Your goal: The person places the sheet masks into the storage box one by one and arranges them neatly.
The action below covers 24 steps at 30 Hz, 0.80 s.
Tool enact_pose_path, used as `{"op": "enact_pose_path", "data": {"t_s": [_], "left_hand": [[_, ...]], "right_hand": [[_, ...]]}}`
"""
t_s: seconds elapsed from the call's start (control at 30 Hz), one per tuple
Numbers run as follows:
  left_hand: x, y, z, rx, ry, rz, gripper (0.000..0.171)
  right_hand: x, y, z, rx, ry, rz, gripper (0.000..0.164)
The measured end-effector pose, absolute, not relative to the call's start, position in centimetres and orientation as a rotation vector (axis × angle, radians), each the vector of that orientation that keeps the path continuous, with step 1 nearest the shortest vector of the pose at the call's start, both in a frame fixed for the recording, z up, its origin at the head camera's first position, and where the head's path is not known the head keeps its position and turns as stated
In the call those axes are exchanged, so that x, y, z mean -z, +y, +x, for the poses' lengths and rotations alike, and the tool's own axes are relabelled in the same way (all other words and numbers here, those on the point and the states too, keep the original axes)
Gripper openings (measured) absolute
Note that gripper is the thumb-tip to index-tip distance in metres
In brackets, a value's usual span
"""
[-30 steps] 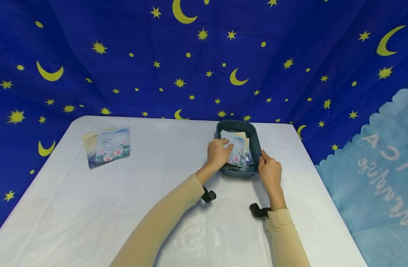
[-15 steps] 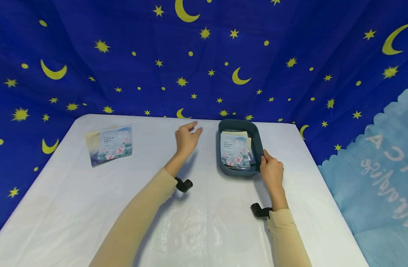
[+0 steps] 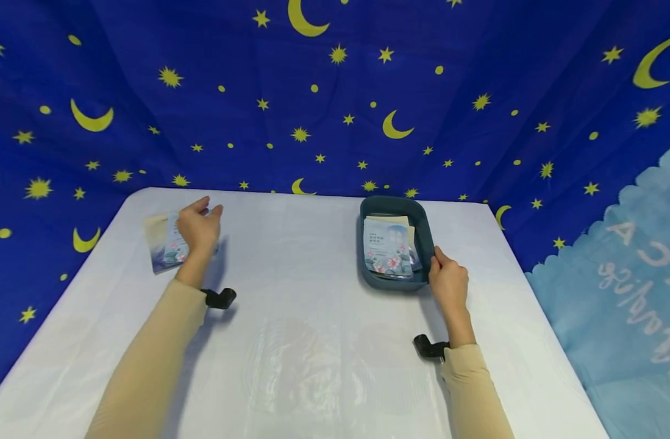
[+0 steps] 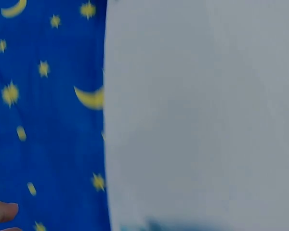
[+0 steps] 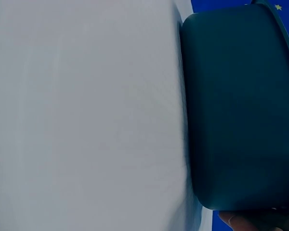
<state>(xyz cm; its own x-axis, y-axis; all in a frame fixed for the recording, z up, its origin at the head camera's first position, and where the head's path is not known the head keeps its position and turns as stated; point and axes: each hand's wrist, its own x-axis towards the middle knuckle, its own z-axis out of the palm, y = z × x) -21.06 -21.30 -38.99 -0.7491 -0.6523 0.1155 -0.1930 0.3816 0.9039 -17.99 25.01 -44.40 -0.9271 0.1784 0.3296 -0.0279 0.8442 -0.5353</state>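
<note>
My left hand (image 3: 199, 227) hovers over the two flat sachets at the left of the table, fingers loosely bent and holding nothing. It covers part of the pale blue sachet (image 3: 175, 250) printed with pink lotus flowers. A cream and dark blue sachet (image 3: 157, 241) sticks out from beneath that one. On the right, my right hand (image 3: 449, 280) grips the right rim of a dark teal plastic basket (image 3: 370, 279). Inside the basket lie several sachets, topped by a pale blue lotus sachet (image 3: 386, 247). The basket's side wall (image 5: 241, 110) fills much of the right wrist view.
A white cloth covers the table (image 3: 296, 341). Behind it hangs a dark blue curtain (image 3: 230, 116) with yellow moons and stars; a light blue cloth (image 3: 631, 305) with lettering hangs at the right. A black wrist camera (image 3: 219, 299) sits on the left wrist.
My left hand has let go of the sachet in the basket and moved left across the table to the other sachets. My right hand has stayed at the basket's rim.
</note>
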Motion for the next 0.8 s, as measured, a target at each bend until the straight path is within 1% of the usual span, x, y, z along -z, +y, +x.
{"op": "enact_pose_path", "data": {"t_s": [0.2, 0.4, 0.67, 0.8], "left_hand": [[40.7, -26.0, -19.4, 1.230, -2.143, 0.998, 0.041], [42.4, -28.5, -18.1, 1.167, -2.186, 1.193, 0.047], [43.9, -29.6, -17.8, 1.069, -2.300, 1.245, 0.049], [44.5, -29.6, -17.9, 0.997, -2.394, 1.263, 0.054]], "right_hand": [[44.4, 25.0, -18.0, -0.792, -2.649, -0.116, 0.033], [44.4, 25.1, -18.0, -0.786, -2.652, -0.107, 0.033], [44.4, 25.1, -17.9, -0.790, -2.655, -0.114, 0.033], [44.3, 25.1, -17.9, -0.798, -2.659, -0.119, 0.034]]}}
